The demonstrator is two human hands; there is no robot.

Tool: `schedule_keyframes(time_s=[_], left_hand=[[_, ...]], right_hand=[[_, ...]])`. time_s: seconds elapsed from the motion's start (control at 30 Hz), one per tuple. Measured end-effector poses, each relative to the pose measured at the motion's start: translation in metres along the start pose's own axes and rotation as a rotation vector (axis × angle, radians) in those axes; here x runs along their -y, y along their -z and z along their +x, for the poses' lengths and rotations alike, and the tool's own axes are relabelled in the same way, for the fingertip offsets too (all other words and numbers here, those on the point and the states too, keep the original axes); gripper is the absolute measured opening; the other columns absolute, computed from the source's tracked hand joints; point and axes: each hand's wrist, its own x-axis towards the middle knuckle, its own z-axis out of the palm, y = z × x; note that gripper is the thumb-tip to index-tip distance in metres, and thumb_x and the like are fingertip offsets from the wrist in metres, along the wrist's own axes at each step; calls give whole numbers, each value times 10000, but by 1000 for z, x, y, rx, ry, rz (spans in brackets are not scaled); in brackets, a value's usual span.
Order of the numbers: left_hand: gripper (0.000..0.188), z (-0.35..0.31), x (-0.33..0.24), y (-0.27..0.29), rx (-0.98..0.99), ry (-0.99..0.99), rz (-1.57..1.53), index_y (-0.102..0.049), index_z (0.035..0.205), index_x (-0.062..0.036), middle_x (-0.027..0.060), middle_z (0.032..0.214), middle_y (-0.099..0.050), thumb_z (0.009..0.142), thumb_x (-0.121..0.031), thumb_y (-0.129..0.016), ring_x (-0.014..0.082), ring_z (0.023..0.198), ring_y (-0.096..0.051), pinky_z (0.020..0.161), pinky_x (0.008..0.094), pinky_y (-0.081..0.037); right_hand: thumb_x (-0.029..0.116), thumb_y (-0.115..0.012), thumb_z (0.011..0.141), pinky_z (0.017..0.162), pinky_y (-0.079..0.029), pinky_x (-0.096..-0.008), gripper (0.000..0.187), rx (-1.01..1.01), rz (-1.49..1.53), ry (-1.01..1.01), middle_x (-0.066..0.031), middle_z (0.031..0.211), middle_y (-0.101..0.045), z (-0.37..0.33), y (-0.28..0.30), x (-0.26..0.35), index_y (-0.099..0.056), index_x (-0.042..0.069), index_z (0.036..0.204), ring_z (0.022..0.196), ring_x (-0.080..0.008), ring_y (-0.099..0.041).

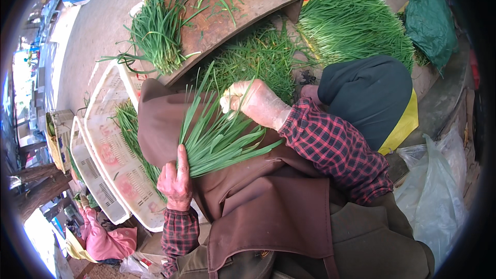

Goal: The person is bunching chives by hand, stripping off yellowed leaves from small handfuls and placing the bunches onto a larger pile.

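A fanned bunch of garlic chives (222,144) lies across my lap on a brown apron (279,212). My left hand (176,182) grips the bunch at its left end, thumb pointing up along the leaves. Above the spread leaves, my right hand (253,104) is closed with its fingers curled in. Whitish coverings show on its fingertips, and a thin leaf sticks up beside it. What those fingers pinch is hidden. Beyond my knees, loose chive leaves and trimmings (258,59) are heaped on the ground.
A tied-looking chive bundle (157,33) rests on a low brown board (243,0). Chives are piled on a yellow sheet (356,26) at far right. White plastic crates (111,144) stand at left. Clear plastic bags (434,191) lie at right. A person in pink (108,235) is at lower left.
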Motion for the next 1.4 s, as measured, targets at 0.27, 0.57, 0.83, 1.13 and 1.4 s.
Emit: schedule_keyframes(time_s=[0.27, 0.57, 0.83, 1.13, 1.4], left_hand=[[674, 13, -1, -5, -32, 116, 40, -632, 1339, -76, 61, 710, -486, 690, 94, -573, 195, 543, -486, 487, 327, -426], [702, 15, 3, -8, -10, 166, 93, -618, 1365, -120, 43, 681, -408, 696, 92, -599, 195, 517, -454, 467, 341, -413], [760, 24, -9, -5, 92, 206, 29, -588, 1401, -137, 59, 698, -443, 681, 105, -568, 213, 522, -480, 488, 361, -433], [231, 19, -23, 36, 601, 899, -1339, -638, 1212, -41, -85, 741, -552, 990, -57, -579, 37, 567, -431, 519, 243, -355], [189, 16, -29, 52, 889, 1196, -1519, -579, 805, -124, -79, 627, -472, 966, -180, -661, 23, 504, -371, 451, 206, -257]], right_hand=[[20, -583, 938, 753, -529, -261, 126, -511, 243, 3, -93, 856, -703, -8, 69, 15, -662, -75, 960, 767, -141, -659], [337, -778, 856, 836, -527, -373, 415, 191, -425, -64, -154, 963, -693, -40, 49, 32, -671, -26, 1029, 932, -281, -684], [101, -608, 964, 616, -517, -294, 154, 19, 544, -122, -94, 770, -673, -24, -3, 6, -652, -42, 924, 651, -157, -629], [59, -610, 934, 670, -528, -271, 150, -473, 37, 6, -71, 842, -710, -15, 62, 22, -687, -31, 1026, 763, -119, -675], [112, -684, 912, 788, -515, -256, 170, -492, -232, -54, -78, 905, -734, -20, 78, 23, -736, 5, 1034, 814, -105, -663]])
